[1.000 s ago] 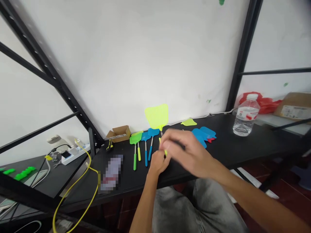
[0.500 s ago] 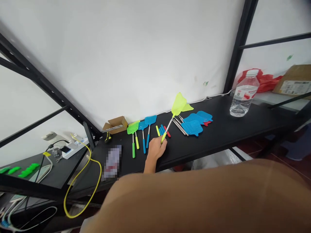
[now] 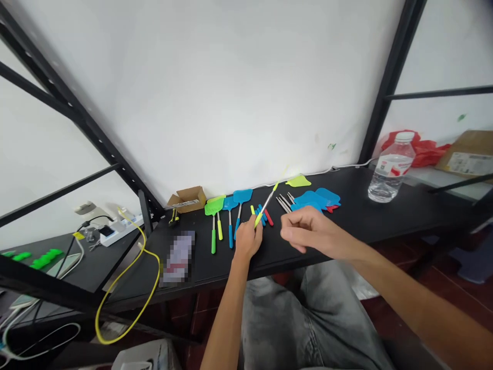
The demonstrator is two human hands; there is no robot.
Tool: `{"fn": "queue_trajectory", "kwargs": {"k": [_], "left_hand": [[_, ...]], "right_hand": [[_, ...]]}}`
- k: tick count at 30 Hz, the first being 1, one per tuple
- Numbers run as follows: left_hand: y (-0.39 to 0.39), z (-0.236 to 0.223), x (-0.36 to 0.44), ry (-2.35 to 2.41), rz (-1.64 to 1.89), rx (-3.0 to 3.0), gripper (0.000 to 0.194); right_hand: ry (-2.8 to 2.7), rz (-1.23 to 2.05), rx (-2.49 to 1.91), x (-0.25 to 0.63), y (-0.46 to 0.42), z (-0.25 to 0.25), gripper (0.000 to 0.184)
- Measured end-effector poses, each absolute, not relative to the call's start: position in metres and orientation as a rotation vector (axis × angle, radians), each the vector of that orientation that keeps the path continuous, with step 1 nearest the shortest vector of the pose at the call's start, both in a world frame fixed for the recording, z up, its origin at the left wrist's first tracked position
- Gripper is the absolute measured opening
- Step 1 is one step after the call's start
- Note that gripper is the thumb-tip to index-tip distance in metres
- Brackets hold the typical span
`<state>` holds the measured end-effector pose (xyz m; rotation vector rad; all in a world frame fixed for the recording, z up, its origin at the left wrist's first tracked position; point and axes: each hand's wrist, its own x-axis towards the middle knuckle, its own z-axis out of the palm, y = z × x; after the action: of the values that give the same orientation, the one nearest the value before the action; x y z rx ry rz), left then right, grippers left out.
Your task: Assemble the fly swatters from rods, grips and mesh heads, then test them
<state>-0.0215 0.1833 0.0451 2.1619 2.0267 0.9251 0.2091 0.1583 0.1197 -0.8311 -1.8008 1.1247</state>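
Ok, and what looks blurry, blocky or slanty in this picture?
In the head view, a blocky patch hides something on the black table; same view, the far end of the yellow swatter in the left hand is just a faint smear; head view again, the black posts lean outward toward the top.

"What do you have in your left hand [image 3: 248,237]?"
"Your yellow-green fly swatter [image 3: 266,203] — silver shaft slanting up and to the right, handle in your grip, blade nearly edge-on."
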Motion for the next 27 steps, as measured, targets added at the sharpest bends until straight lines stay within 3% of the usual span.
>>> {"fn": "queue_trajectory", "kwargs": {"k": [5,9,14,18,22,27], "left_hand": [[0.190,0.039,-0.027,2.460,1.189,1.935,0.046],[0.191,0.032,-0.030,2.868,1.127,1.688,0.060],[0.191,0.025,-0.031,2.974,0.884,1.771,0.039],[0.193,0.023,-0.031,2.942,0.884,1.826,0.037],[0.192,0.026,-0.030,2.896,0.955,1.840,0.034],[0.190,0.033,-0.024,2.631,1.112,2.146,0.033]], "right_hand": [[-1.856,0.983,-0.964,0.215,0.190,0.064,0.043],[-1.911,0.760,-1.084,0.222,0.193,0.022,0.042],[-2.046,0.518,-1.193,0.215,0.183,0.015,0.040],[-2.044,0.491,-1.179,0.215,0.180,0.017,0.038],[-1.953,0.605,-1.077,0.219,0.181,0.018,0.016],[-1.846,0.765,-0.856,0.225,0.189,0.017,0.027]]}}
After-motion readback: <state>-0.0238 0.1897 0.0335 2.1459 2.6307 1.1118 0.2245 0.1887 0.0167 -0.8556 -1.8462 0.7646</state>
